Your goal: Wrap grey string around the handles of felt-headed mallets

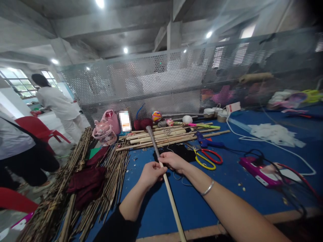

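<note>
A long pale wooden stick (172,201) runs from the table's front edge up toward the middle, its far part wrapped in grey material (152,139). My left hand (152,173) is closed round the stick just below the wrapped part. Slightly farther along, my right hand (173,161) pinches it where wood and wrapping meet. A thin grey thread (185,181) lies loose on the table beneath my right hand. Behind that hand lies a black cloth (180,153), and scissors (207,159) with one yellow and one red handle rest to its right.
Bundled twigs (58,188) and a maroon cloth (87,183) lie to the left. More wooden sticks (161,137) lie across the back. At right are a blue glue gun (207,141), a purple power strip (262,173) and white material (276,134). A person (57,97) stands at far left.
</note>
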`<state>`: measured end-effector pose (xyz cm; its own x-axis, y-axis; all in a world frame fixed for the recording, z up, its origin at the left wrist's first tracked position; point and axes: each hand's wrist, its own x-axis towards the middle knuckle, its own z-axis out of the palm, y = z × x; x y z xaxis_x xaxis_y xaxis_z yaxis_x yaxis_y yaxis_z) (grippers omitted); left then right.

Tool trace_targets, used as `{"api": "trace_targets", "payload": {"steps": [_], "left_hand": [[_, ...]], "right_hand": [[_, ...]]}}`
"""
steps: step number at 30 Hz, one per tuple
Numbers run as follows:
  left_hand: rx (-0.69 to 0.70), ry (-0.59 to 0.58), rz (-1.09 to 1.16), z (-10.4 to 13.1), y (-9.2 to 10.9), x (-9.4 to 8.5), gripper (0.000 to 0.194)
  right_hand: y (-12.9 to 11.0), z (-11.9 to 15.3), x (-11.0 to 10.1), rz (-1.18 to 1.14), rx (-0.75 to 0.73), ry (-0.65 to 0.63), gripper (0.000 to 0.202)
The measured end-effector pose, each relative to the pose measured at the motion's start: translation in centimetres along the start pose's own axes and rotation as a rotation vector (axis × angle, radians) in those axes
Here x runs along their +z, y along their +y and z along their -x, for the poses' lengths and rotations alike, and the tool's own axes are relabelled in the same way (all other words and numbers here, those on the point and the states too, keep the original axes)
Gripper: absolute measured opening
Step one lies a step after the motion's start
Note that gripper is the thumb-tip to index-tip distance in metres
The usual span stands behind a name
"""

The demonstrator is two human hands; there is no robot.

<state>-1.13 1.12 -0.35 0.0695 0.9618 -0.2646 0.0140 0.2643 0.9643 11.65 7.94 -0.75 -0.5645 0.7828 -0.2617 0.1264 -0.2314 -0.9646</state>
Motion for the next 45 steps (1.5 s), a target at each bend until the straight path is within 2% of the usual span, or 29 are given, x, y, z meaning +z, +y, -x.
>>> {"api": "trace_targets", "payload": {"steps": [5,8,13,15,18,21,23,30,33,36,41,45], "left_hand": [[-0.031,-0.182,0.19,0.3,0.7,-0.5,0.032],[-0.083,-0.253,0.253,0.6,1.0,-0.7,0.03],[-0.106,-0.07,0.165,0.3,0.5,-0.4,0.033],[-0.078,-0.04,0.123,0.2,0.4,-0.3,0.035],[-0.057,-0.122,0.194,0.4,0.8,-0.6,0.031],[-0.118,-0.277,0.305,1.0,1.4,-0.9,0.029],[-0.151,-0.305,0.317,1.1,1.5,-0.9,0.029],[-0.108,-0.047,0.125,0.6,0.8,-0.3,0.032],[-0.081,-0.023,0.153,0.4,0.8,-0.5,0.032],[-0.081,-0.045,0.182,0.3,0.7,-0.8,0.03],[-0.074,-0.133,0.202,0.4,0.8,-1.0,0.029],[-0.069,-0.231,0.239,0.7,1.2,-1.1,0.029]], "right_hand": [[-0.7,0.5,-1.0,-0.17,0.048,-0.231,0.027],[-0.7,0.6,-0.9,-0.158,0.018,-0.242,0.027],[-0.2,0.1,-0.1,-0.044,-0.078,-0.079,0.026],[-0.1,0.0,-0.1,-0.032,-0.066,-0.071,0.026],[-0.3,0.2,-0.5,-0.126,-0.017,-0.167,0.027],[-0.6,0.6,-0.9,-0.193,0.005,-0.285,0.026],[-0.6,0.6,-0.8,-0.182,-0.001,-0.301,0.025],[-0.3,0.1,-0.1,-0.079,-0.016,-0.09,0.025],[-0.3,0.3,0.1,-0.106,0.022,-0.142,0.024],[-0.3,0.4,0.2,-0.108,0.046,-0.172,0.023],[-0.5,0.4,0.3,-0.066,0.004,-0.112,0.024],[-0.8,0.6,-0.1,-0.153,0.002,-0.193,0.027]]}}
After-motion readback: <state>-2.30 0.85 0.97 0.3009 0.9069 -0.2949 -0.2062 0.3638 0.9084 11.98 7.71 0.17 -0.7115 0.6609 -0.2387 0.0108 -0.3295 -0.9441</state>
